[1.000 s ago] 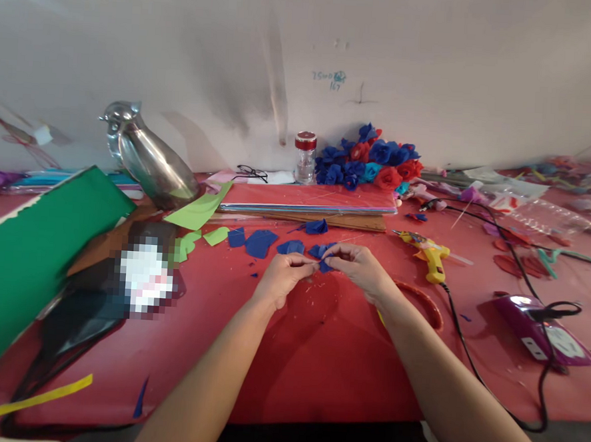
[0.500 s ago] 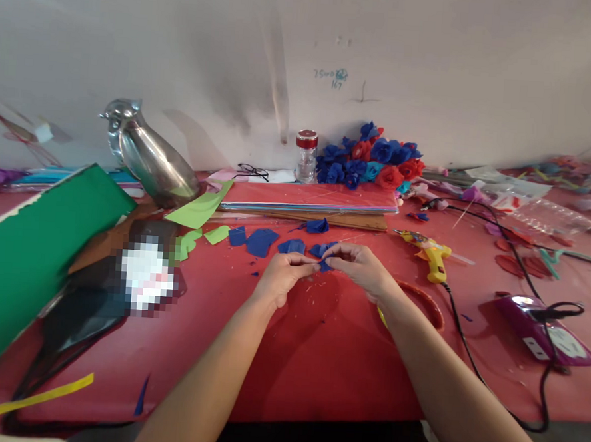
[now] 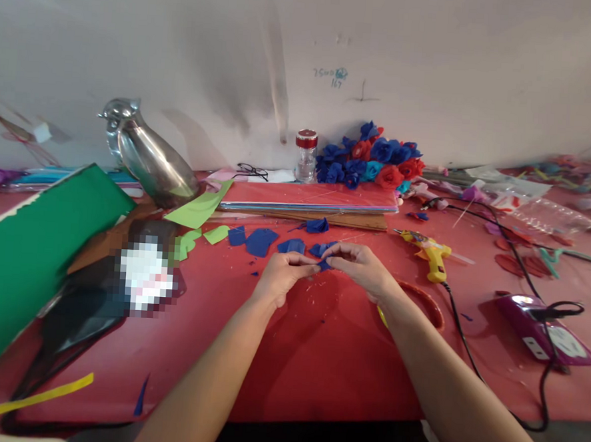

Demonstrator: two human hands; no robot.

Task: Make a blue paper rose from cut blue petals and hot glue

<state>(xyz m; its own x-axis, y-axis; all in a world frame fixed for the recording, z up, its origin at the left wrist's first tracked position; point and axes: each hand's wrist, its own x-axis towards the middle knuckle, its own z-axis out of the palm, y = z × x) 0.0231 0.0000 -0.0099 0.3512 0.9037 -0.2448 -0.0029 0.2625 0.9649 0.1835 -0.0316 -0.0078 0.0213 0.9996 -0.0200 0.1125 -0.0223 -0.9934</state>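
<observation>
Between my two hands is a small blue crepe paper piece (image 3: 325, 264), pinched at both sides just above the red tabletop. The fingers of my left hand (image 3: 283, 275) are pressed together at its left edge. My right hand (image 3: 357, 268) grips it from the right with thumb and fingers; part of the piece is hidden behind them. Just beyond lie more blue paper petals (image 3: 290, 246), and a flat blue paper sheet (image 3: 261, 241) is to their left. A rolled blue paper bud (image 3: 318, 226) rests behind my hands.
A yellow hot glue gun (image 3: 431, 254) lies to the right, its black cord running to a purple box (image 3: 544, 329). Behind are a paper stack (image 3: 307, 196), a glass jar (image 3: 306, 158) and blue and red paper flowers (image 3: 374, 160). A metal jug (image 3: 152, 155) and green board (image 3: 37, 258) stand left.
Almost nothing differs. Both hands stay in the same place with the blue paper piece, which shows a slightly different shape between the fingertips.
</observation>
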